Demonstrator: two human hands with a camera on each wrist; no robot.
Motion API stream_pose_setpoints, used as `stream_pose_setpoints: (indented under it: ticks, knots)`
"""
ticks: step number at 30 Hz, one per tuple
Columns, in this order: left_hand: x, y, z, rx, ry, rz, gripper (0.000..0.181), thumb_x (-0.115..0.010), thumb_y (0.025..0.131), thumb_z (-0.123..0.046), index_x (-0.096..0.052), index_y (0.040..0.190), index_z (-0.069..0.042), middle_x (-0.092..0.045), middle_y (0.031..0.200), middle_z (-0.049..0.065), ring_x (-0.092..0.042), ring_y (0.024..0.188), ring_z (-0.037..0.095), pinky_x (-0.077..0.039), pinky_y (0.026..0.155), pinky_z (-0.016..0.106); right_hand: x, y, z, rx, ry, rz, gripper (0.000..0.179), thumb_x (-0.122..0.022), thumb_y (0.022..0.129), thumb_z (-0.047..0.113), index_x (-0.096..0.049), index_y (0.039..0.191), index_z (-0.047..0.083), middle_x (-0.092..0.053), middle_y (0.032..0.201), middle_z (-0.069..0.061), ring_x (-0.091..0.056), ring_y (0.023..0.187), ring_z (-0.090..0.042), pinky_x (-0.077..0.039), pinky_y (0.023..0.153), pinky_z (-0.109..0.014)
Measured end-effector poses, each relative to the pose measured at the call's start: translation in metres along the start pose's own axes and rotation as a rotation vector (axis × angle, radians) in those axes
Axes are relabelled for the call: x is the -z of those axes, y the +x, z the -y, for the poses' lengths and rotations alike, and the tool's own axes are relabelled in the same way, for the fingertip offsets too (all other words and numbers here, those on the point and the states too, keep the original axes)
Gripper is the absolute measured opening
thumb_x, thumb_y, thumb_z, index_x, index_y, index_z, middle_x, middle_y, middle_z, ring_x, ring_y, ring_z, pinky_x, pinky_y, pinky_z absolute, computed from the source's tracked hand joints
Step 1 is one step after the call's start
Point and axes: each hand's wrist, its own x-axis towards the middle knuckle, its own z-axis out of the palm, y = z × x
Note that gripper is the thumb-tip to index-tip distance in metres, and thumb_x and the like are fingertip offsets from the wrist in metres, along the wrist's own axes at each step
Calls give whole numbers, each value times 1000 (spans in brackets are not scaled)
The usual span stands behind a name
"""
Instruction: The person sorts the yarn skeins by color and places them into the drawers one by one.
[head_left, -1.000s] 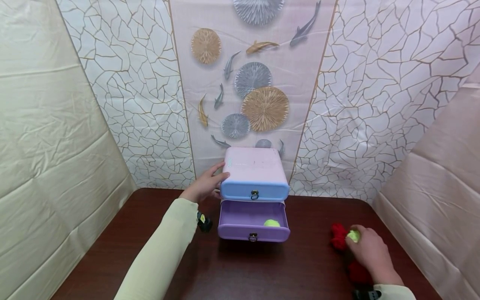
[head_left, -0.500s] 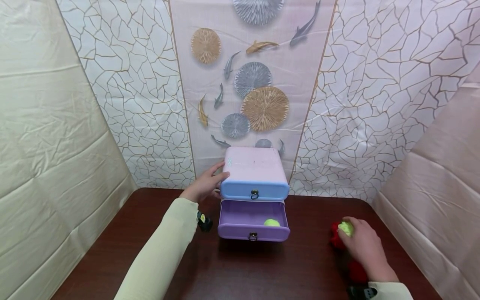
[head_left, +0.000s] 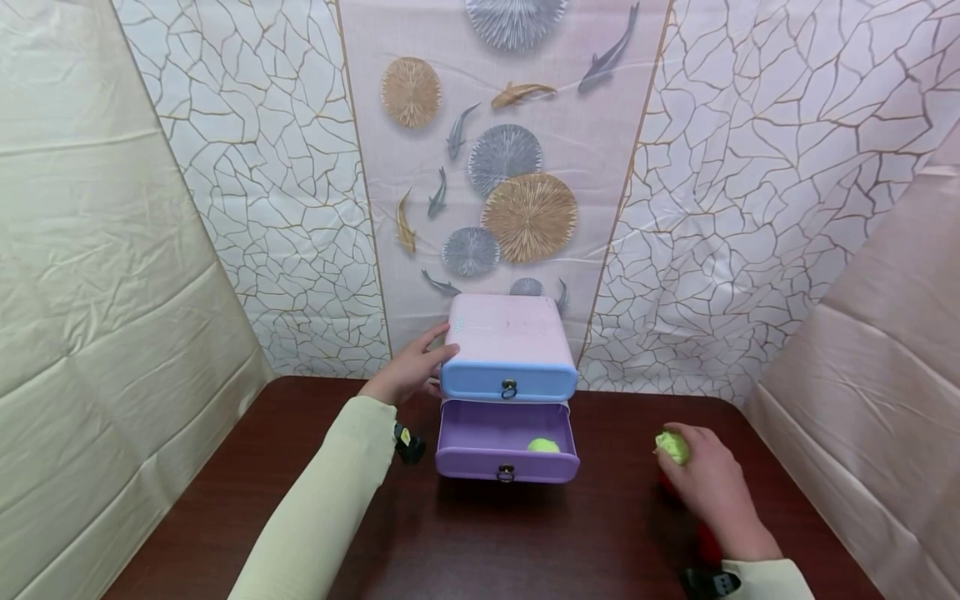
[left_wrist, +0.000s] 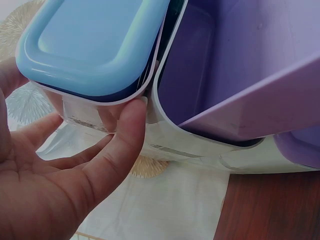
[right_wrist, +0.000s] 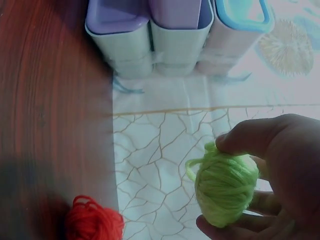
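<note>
A small drawer unit [head_left: 510, 329] with a pink top stands at the table's back. Its blue drawer [head_left: 480, 380] is closed; the purple drawer [head_left: 480, 467] below is pulled out, with a yellow-green ball [head_left: 543, 446] inside. My left hand [head_left: 408, 369] rests against the unit's left side, fingers spread over the pink tier beside the blue drawer front in the left wrist view. At the right, my right hand [head_left: 712, 483] pinches a ball of light-green yarn [right_wrist: 225, 187] between thumb and fingers. Below that hand lies red yarn [right_wrist: 95, 220], partly hidden by it.
More red yarn [head_left: 708, 546] shows beside the right wrist. Another purple drawer [right_wrist: 117, 15] sits closed at the bottom of the unit. The dark wooden table [head_left: 600, 533] extends in front, with patterned cloth [head_left: 300, 250] hanging behind and plain cloths at both sides.
My right hand has moved left and slightly toward the back with the green yarn ball, passing over the red yarn. The left hand and drawers stay put.
</note>
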Motion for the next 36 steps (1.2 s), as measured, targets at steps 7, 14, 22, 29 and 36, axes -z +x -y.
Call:
stream_pose_setpoints:
  ticks: [7,14,22,29,36]
  knots:
    - [0,1,1,-10,8,1,65,-57,97,-38,-23,153,-37,-54,130,25,-67,98,32,-59,70,44,-1,1,14,40,14,-33,41,-68,86,22,-62,121,1,-56,121,-29,-58,98,-42,-48,73,-57]
    - [-1,-1,0,-4,10,-8,65,-57,97,-38,-24,152,-37,-53,133,24,-66,102,34,-59,71,45,-3,4,25,80,36,-62,40,-70,86,21,-62,121,2,-56,120,-27,-59,97,-40,-49,73,-55]
    - [-2,-2,-1,-7,8,-13,65,-58,97,-37,-24,153,-36,-53,132,25,-66,100,34,-59,71,46,-7,5,35,108,49,-120,40,-71,85,21,-63,119,2,-57,118,-26,-59,94,-39,-49,72,-55]
    - [-3,-3,-1,-8,11,-8,65,-57,97,-36,-23,153,-35,-53,133,24,-67,99,33,-58,74,48,-9,5,44,123,66,-141,41,-72,85,21,-63,120,2,-58,119,-24,-59,93,-37,-50,73,-54]
    - [-3,-3,-2,-9,11,-9,65,-57,97,-36,-23,153,-36,-53,132,24,-67,98,32,-59,73,46,-13,6,53,127,90,-159,42,-73,84,21,-63,120,3,-59,118,-23,-59,93,-36,-52,73,-53]
